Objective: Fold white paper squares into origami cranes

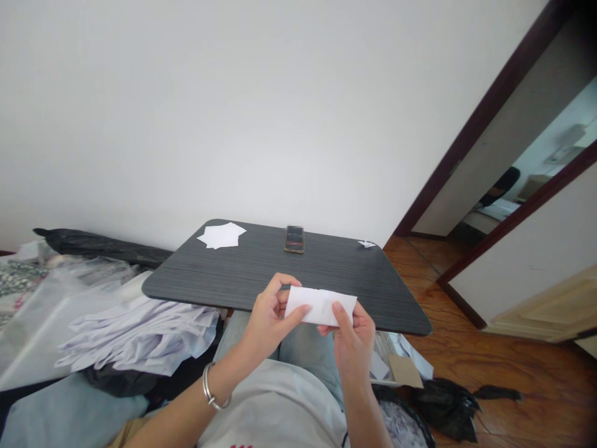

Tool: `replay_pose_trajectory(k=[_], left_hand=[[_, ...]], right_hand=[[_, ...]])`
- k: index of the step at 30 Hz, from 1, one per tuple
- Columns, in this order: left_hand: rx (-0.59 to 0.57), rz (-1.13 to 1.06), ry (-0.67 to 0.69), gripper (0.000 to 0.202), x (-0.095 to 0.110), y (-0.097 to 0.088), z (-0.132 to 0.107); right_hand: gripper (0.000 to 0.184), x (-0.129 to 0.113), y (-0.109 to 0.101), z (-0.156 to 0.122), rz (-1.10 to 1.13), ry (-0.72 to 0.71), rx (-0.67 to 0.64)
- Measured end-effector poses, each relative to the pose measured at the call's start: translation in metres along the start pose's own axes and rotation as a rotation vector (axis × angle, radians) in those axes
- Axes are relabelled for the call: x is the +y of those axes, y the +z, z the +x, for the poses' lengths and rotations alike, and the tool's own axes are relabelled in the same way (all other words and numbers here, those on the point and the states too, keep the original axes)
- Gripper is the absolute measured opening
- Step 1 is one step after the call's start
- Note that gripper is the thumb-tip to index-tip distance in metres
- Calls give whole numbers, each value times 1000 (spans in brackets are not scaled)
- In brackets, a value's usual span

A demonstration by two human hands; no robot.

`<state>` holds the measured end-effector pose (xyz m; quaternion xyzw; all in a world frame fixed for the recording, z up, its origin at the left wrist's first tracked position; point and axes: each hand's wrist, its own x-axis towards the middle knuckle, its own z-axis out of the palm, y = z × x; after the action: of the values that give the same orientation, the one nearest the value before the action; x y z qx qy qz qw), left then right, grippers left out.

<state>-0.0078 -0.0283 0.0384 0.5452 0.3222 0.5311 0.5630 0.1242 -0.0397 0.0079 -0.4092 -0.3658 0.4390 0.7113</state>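
Note:
A folded white sheet of paper [319,301] is held level between both hands, just over the near edge of the dark table [209,274]. My left hand [273,311] grips its left end, thumb on top and fingers behind. At the right end, my right hand [351,330] pinches it, the thumb pressed on its face and the fingers underneath. Further back on the table lie a stack of white paper sheets [221,236] at the left, a phone [294,239] in the middle and a small folded paper piece [366,244] at the right.
White cloth [144,333] and plastic bags are piled left of the table. To the right, a bin [403,423] with paper scraps and a black bag [445,407] rest on the wooden floor [522,386]. Behind the table rises a white wall [261,112]; a doorway opens at the right.

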Motion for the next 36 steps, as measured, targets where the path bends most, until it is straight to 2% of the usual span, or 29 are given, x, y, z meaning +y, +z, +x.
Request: replay_pose_trajectory(k=[10,23,36], left_hand=[[-5,112,20,35,-4,-1,-1],[63,79,-19,32,-4,4,0],[60,38,-14,31,-7,4,0]], right_hand=[[25,2,-1,1,-29,-8,6],[26,1,-4,1,-78,11,-21],[27,1,-3,1,-84,6,-17]])
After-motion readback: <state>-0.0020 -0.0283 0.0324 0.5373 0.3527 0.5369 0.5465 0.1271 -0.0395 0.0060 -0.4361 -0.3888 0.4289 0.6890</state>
